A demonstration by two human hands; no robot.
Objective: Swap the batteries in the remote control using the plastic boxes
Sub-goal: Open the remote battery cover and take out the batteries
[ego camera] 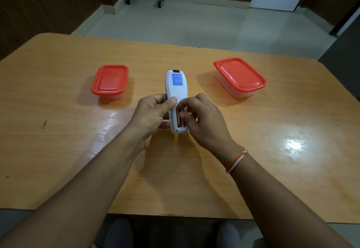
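Remote point(174, 84) face down in your left hand point(150, 114), thumb curled over its back, your right hand point(202, 121) pinching battery point(178, 120) in open compartment, both lidded boxes on tabletop point(58, 140).

Remote control point(174, 84) mid-counter point(58, 140), back side up, between two lidded plastic boxes: smaller box point(109, 81) to its left, larger box point(240, 77) to its right. Batteries point(180, 121) in its near-end compartment.

Two plastic boxes with red lids: one left point(109, 82), one right point(240, 77). One remote control point(174, 84). Two batteries point(180, 121) in it.
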